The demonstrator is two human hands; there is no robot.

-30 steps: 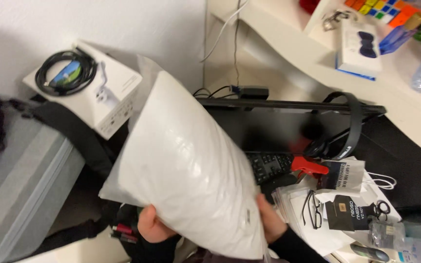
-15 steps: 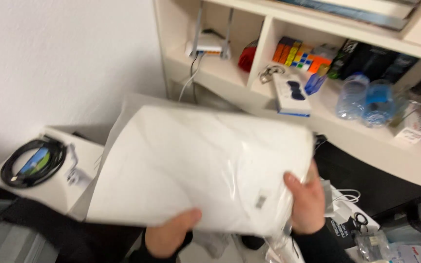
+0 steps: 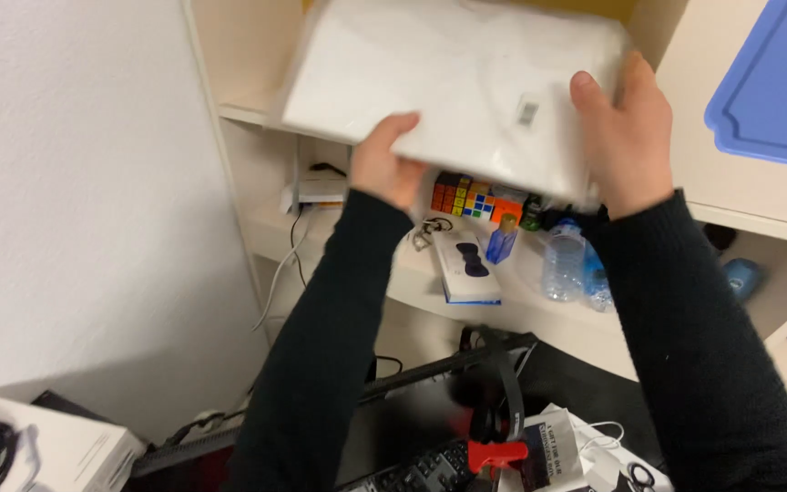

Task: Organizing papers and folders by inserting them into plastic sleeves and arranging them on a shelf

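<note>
A flat white package in clear plastic wrap [image 3: 466, 82] is held up at the height of an upper shelf [image 3: 248, 114] of a cream shelving unit. My left hand [image 3: 386, 164] grips its lower left edge from beneath. My right hand [image 3: 624, 137] grips its right edge, thumb on top. Both arms wear black sleeves. The package's far end lies over the upper shelf and hides what is behind it.
The lower shelf [image 3: 503, 305] holds a colourful cube puzzle [image 3: 469, 197], a small blue bottle [image 3: 502, 241], clear water bottles [image 3: 562, 260], a white box [image 3: 466, 267] and keys. A blue tray [image 3: 771, 82] is at upper right. Below lie a keyboard [image 3: 412, 469], a red clip [image 3: 496, 453] and a white box [image 3: 56, 446].
Both hands have raised the white package from low over the desk up to the upper shelf, and my view has tilted upward with it.
</note>
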